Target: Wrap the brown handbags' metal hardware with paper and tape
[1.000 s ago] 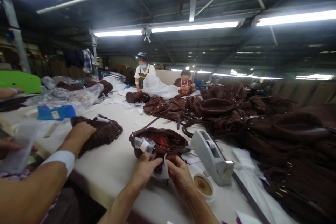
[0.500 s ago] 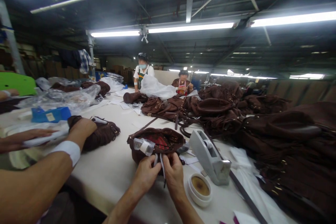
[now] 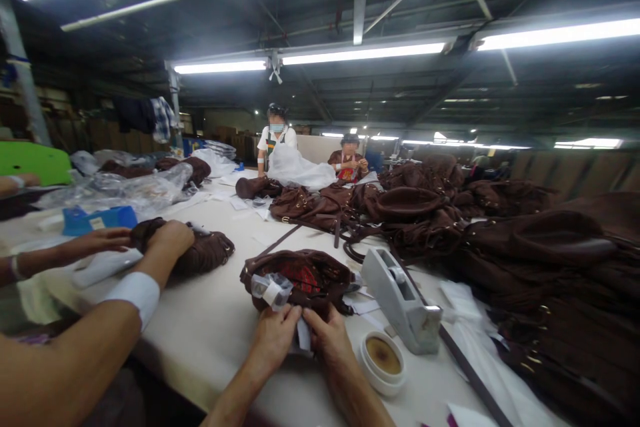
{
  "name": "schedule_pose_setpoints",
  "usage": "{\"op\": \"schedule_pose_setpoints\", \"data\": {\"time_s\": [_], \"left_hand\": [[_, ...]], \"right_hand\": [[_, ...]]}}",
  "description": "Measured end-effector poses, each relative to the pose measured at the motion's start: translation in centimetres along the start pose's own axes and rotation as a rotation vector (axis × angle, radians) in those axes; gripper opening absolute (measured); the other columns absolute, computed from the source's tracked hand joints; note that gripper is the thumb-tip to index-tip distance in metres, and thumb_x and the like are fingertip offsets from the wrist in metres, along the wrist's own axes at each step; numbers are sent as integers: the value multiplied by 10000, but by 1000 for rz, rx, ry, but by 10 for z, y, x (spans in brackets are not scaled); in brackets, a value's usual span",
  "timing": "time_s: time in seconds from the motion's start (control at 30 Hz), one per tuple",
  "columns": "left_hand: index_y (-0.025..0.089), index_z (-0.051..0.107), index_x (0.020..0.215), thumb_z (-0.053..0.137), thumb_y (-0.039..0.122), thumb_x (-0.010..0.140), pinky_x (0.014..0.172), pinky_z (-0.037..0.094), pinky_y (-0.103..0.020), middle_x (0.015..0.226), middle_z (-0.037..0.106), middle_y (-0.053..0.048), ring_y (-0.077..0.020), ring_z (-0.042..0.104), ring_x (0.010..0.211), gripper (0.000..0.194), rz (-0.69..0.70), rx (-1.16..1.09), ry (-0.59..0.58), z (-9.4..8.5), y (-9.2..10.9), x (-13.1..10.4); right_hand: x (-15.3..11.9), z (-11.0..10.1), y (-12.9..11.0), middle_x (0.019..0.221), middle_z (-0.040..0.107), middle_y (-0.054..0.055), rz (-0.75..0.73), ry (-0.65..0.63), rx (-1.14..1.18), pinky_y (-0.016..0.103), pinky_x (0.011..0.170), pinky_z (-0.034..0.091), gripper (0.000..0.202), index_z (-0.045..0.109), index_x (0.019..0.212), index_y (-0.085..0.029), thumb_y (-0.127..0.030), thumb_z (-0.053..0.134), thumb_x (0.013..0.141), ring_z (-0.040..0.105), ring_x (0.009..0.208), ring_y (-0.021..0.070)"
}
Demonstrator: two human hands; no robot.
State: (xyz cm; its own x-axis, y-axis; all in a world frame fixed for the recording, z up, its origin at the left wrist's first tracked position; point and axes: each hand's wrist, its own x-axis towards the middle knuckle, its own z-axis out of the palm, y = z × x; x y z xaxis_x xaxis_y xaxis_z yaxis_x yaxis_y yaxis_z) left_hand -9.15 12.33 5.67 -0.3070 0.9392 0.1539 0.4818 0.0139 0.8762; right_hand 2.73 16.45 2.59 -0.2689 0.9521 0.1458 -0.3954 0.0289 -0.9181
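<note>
A dark brown bag [image 3: 330, 267] with a red patterned lining lies open on the pale table in front of me. A clear plastic-wrapped piece [image 3: 273, 289] hangs over its near left rim. Both hands are at the bag's near edge, thumbs close together. My left hand [image 3: 275, 333] is closed on that edge, beside a white strip [image 3: 303, 335] hanging between the hands. My right hand [image 3: 327, 333] is closed on the edge just right of the strip; its fingertips are partly hidden behind the bag.
Right of my hands are a grey tape dispenser [image 3: 403, 303] and a round white pot [image 3: 383, 361]. Brown bags [image 3: 540, 260] pile up at the right. A neighbour's hand [image 3: 173, 240] rests on another brown bag [image 3: 210, 253] at left. Two people stand or sit beyond the table.
My hands have come closer together at the bag's edge, and the white strip hangs lower between them. At left, the neighbour's hands and brown bag have shifted slightly right.
</note>
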Motion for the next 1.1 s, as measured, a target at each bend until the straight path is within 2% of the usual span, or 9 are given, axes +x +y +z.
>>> {"op": "schedule_pose_setpoints", "data": {"time_s": [0.2, 0.33, 0.5, 0.63, 0.77, 0.9, 1.0, 1.1], "left_hand": [[220, 599, 585, 526, 324, 803, 690, 336, -294, 639, 609, -36, -209, 549, 694, 252, 67, 64, 78, -3, 3, -6], [220, 517, 528, 503, 386, 807, 627, 344, -279, 566, 559, -11, -183, 525, 612, 324, 104, 26, 92, 0, 4, -6], [212, 571, 589, 447, 448, 809, 610, 381, -283, 610, 617, -44, -213, 581, 647, 346, 99, -41, 38, 2, -3, -13], [224, 518, 532, 508, 440, 798, 625, 324, -306, 563, 567, -40, -200, 519, 602, 342, 127, -28, 93, -1, -3, -22], [223, 541, 517, 568, 422, 769, 623, 302, -307, 538, 543, -24, -180, 481, 577, 323, 113, -111, 92, -2, 3, -26], [197, 576, 520, 695, 435, 687, 623, 356, -273, 542, 536, -5, -160, 481, 607, 314, 6, -339, 19, 0, 2, -26], [180, 614, 635, 724, 455, 665, 610, 444, -251, 605, 583, -1, -151, 539, 617, 297, -153, -609, -44, 2, -4, -23], [165, 597, 687, 745, 365, 689, 503, 471, -211, 592, 577, 15, -102, 528, 506, 248, -352, -864, -82, 4, -9, -19]], "right_hand": [[-6, 3, 1, 938, 729, 61, 5, -90, 21, 346, 842, 513, 397, 706, 950, -188, -440, 827, 667, 639, 958, 259], [-7, 4, -5, 916, 732, 44, -19, -81, 22, 324, 826, 512, 348, 712, 946, -200, -451, 777, 715, 640, 950, 248], [-7, 2, -5, 966, 742, 67, -50, -77, -30, 350, 874, 494, 312, 722, 910, -171, -412, 754, 714, 643, 966, 264], [-7, 2, -4, 944, 750, 71, -97, -21, -109, 350, 840, 491, 288, 727, 894, -159, -374, 750, 703, 638, 893, 258], [-6, 2, -6, 922, 752, 60, -128, -1, -142, 335, 811, 498, 270, 728, 893, -169, -337, 738, 683, 641, 873, 255], [-6, -1, -13, 910, 747, 43, -134, 33, -163, 328, 829, 483, 278, 719, 940, -167, -283, 706, 687, 633, 879, 248], [-9, -1, -21, 979, 745, 45, -110, -7, -145, 323, 842, 481, 294, 718, 975, -169, -309, 669, 721, 632, 928, 252], [-14, 0, -28, 924, 745, 46, -64, -68, -118, 314, 772, 491, 300, 721, 967, -166, -335, 661, 727, 634, 863, 242]]}}
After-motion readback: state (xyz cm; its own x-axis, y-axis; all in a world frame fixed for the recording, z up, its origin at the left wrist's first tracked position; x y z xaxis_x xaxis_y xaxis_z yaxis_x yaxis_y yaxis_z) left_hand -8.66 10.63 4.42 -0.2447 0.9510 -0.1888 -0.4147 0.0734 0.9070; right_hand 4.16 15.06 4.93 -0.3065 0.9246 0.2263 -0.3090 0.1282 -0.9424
